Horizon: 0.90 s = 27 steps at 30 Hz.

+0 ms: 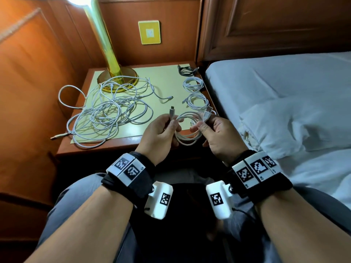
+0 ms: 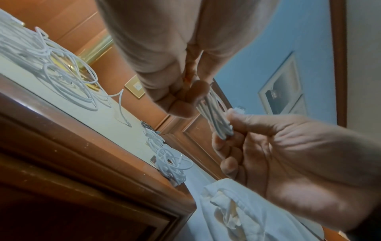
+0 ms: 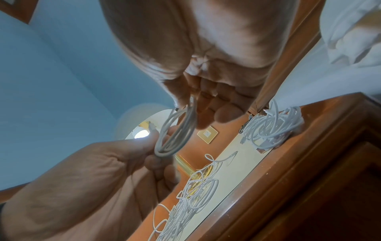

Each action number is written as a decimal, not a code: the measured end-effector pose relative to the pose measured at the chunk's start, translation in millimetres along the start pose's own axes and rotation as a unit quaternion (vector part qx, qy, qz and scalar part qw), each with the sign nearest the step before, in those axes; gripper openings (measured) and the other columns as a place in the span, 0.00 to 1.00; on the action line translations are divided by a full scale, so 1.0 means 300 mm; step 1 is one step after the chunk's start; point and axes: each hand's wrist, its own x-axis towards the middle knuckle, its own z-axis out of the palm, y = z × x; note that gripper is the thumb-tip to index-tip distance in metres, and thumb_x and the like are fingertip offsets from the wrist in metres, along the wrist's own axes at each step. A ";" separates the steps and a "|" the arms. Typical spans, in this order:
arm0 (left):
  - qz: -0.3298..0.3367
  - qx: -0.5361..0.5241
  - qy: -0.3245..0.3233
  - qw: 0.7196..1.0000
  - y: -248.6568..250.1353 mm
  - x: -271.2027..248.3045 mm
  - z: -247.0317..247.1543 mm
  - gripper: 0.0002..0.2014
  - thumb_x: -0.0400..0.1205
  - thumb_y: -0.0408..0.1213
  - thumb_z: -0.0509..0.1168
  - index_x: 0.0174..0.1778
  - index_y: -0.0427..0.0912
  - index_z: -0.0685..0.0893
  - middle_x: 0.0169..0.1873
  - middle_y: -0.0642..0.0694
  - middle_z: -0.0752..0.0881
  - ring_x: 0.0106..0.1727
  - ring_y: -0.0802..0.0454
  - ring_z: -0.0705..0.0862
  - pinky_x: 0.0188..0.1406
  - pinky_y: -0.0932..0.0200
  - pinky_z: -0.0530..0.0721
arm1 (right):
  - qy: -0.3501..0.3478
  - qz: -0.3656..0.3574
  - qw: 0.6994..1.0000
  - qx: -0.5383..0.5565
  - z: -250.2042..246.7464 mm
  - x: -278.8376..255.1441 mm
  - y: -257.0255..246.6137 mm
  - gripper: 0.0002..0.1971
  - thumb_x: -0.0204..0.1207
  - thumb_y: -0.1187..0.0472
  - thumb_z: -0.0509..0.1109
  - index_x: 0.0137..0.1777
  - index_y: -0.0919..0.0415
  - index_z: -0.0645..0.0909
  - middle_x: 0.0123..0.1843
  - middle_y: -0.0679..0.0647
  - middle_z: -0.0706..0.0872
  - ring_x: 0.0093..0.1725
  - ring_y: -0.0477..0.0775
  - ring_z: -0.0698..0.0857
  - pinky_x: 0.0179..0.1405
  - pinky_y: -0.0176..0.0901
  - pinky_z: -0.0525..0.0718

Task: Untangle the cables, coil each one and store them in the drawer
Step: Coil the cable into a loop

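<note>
A white cable wound into a coil (image 1: 187,130) hangs between my two hands above the nightstand's front edge. My left hand (image 1: 171,124) grips the coil's left side, and one plug end (image 1: 172,109) sticks up from its fingers. My right hand (image 1: 201,126) pinches the coil's right side beside the other plug (image 1: 207,115). In the left wrist view the coil (image 2: 216,114) runs from my left hand (image 2: 185,101) to the right thumb. In the right wrist view the coil (image 3: 177,133) hangs from my right hand (image 3: 198,104). A tangle of white cables (image 1: 110,111) lies on the nightstand.
Two white coils (image 1: 192,84) (image 1: 197,101) and a dark coil (image 1: 187,70) lie along the nightstand's (image 1: 98,149) right edge. A brass lamp (image 1: 117,73) stands at its back. The bed (image 1: 284,92) with a crumpled sheet is to the right. One cable loop overhangs the left edge.
</note>
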 end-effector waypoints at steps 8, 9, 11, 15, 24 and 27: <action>-0.021 0.017 -0.018 0.999 -0.006 -0.007 0.009 0.05 0.84 0.41 0.70 0.53 0.48 0.90 0.39 0.49 0.91 0.34 0.53 0.86 0.42 0.46 0.90 | 0.028 0.013 0.991 0.130 0.007 0.004 -0.005 0.12 0.84 0.61 0.69 0.64 0.51 0.85 0.44 0.51 0.93 0.44 0.47 0.91 0.41 0.39 0.88; -0.026 0.011 -0.007 1.000 -0.004 -0.008 0.011 0.05 0.84 0.40 0.70 0.52 0.47 0.91 0.38 0.48 0.91 0.34 0.53 0.86 0.43 0.45 0.91 | 0.032 0.015 0.991 0.131 0.006 0.007 0.000 0.11 0.83 0.61 0.70 0.63 0.51 0.85 0.46 0.51 0.93 0.47 0.48 0.92 0.45 0.42 0.89; -0.033 0.008 0.010 0.999 -0.001 -0.004 0.004 0.04 0.83 0.39 0.71 0.49 0.45 0.91 0.38 0.44 0.92 0.33 0.52 0.86 0.45 0.43 0.91 | 0.033 0.024 0.991 0.124 0.002 0.013 0.007 0.10 0.81 0.59 0.73 0.62 0.50 0.86 0.52 0.52 0.93 0.53 0.50 0.91 0.43 0.43 0.89; -0.025 0.057 0.010 0.998 -0.001 0.003 -0.016 0.07 0.84 0.41 0.71 0.46 0.42 0.91 0.35 0.42 0.91 0.31 0.56 0.85 0.37 0.57 0.88 | 0.025 0.052 0.994 0.095 -0.003 0.023 0.027 0.09 0.81 0.57 0.73 0.60 0.51 0.85 0.55 0.51 0.91 0.53 0.48 0.90 0.38 0.40 0.88; -0.027 0.205 0.035 0.978 -0.048 0.045 -0.081 0.11 0.82 0.43 0.72 0.59 0.49 0.91 0.41 0.54 0.92 0.36 0.55 0.88 0.48 0.57 0.88 | -0.078 0.092 0.992 -0.046 0.000 0.014 0.064 0.10 0.81 0.58 0.72 0.57 0.64 0.82 0.41 0.49 0.87 0.48 0.54 0.92 0.48 0.58 0.90; -0.057 0.227 0.013 0.972 -0.051 0.080 -0.100 0.10 0.83 0.40 0.70 0.59 0.48 0.90 0.40 0.51 0.93 0.34 0.49 0.89 0.45 0.56 0.88 | -0.090 0.096 0.991 -0.025 0.012 0.009 0.071 0.17 0.82 0.62 0.71 0.70 0.60 0.79 0.47 0.48 0.87 0.49 0.49 0.92 0.43 0.50 0.91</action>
